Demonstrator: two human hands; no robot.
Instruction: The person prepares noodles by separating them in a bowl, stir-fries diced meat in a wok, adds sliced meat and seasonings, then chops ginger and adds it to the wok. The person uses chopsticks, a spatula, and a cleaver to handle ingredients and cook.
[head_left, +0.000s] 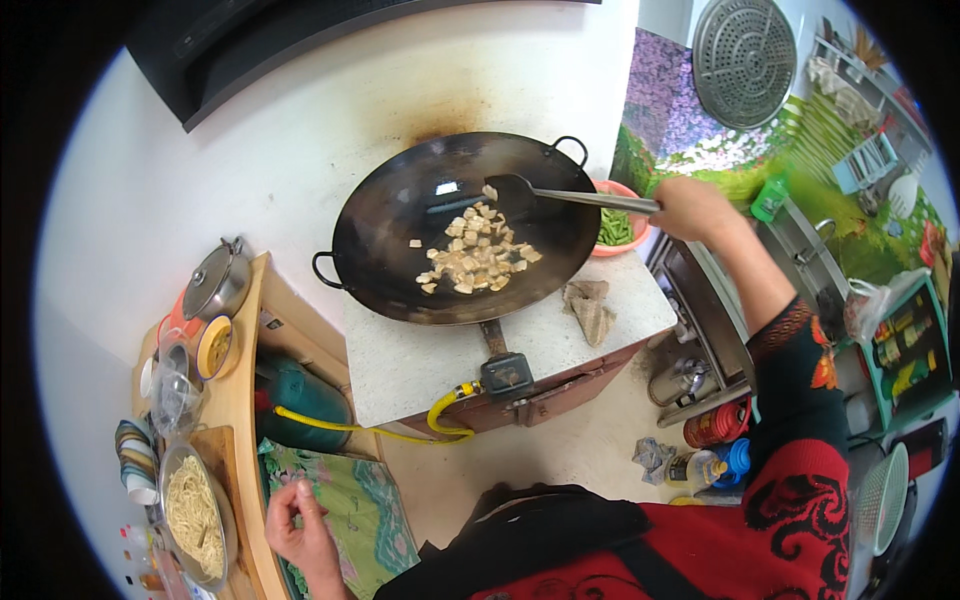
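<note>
My right hand (688, 208) grips the metal handle of a wok spatula (596, 199). The spatula's dark blade is inside a large black two-handled wok (390, 225), near its right side, with a pale piece beside the blade's tip. Small pale diced pieces, perhaps meat (476, 251), lie glistening in the middle of the wok. My left hand (301, 525) hangs at the lower left, apart from the wok, its fingers curled with nothing visible in them. The wok rests over a burner on a white-topped stand (420, 367); the burner itself is mostly hidden.
A pink bowl of chopped green beans (615, 227) stands right of the wok, and a folded cloth (592, 309) lies in front. A yellow gas hose (442, 420) runs left towards a gas cylinder (304, 401). A wooden counter at left holds a metal bowl of noodles (193, 517) and a lidded pot (217, 279).
</note>
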